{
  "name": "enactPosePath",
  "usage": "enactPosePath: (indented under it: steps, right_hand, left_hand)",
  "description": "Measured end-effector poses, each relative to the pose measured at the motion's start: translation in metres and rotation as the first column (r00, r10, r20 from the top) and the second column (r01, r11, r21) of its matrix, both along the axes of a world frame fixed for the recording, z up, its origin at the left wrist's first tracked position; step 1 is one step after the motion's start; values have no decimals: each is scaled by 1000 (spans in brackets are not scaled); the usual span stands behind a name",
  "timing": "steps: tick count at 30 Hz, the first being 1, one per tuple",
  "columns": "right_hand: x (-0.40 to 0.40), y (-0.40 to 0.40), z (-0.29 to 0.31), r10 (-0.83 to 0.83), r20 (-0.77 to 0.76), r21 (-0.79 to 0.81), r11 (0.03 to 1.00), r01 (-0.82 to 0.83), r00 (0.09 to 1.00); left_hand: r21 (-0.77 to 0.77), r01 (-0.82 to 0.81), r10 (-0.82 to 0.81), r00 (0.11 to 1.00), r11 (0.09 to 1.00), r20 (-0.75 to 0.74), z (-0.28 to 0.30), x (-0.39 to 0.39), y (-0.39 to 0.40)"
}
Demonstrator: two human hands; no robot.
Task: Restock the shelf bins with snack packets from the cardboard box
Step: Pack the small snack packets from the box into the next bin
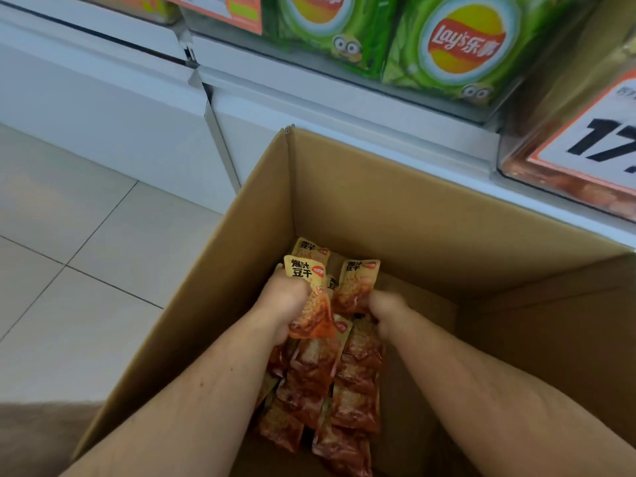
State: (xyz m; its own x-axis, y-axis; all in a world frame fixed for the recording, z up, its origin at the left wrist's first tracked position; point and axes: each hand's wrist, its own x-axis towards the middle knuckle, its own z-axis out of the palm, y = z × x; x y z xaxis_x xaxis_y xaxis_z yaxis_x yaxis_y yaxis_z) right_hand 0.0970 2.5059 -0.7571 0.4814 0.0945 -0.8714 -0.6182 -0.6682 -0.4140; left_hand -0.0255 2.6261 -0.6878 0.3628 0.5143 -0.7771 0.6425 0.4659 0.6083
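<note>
Inside corrugated cardboard box, left hand and right hand clutch crinkly foil packets.

The price sign is cut off at the right edge; lower snack packets lie blurred.

The cardboard box stands open on the floor in front of me, just beside the shelf base, its plain brown walls upright. Orange-and-yellow snack packets lie heaped along its bottom, overlapping in a rough row. Several more are bunched upright at the far end of that row, gripped in my hands, printed tops upward.
</note>
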Motion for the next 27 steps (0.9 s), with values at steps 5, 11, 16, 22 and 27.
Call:
enactPosePath:
  steps: [5,11,16,22,27]
  right_hand:
    - [-5,-47,84,148,147,1,989,-150,978]
    - [-23,-84,178,171,159,159,968,-196,972]
    - [-42,-110,223,160,297,178,959,-219,941]
    - [-56,-133,261,261,464,71,941,-330,847]
    - [-35,-153,300,328,593,-18,919,-395,736]
  left_hand:
    - [-32,-83,84,996,996,36,6,-9,-12]
    - [-209,-31,88,959,977,269,61,10,-48]
    - [-293,139,30,862,946,506,107,12,-82]
    - [35,259,-219,731,965,646,137,5,-112]
    - [198,271,-331,653,942,681,164,7,-123]
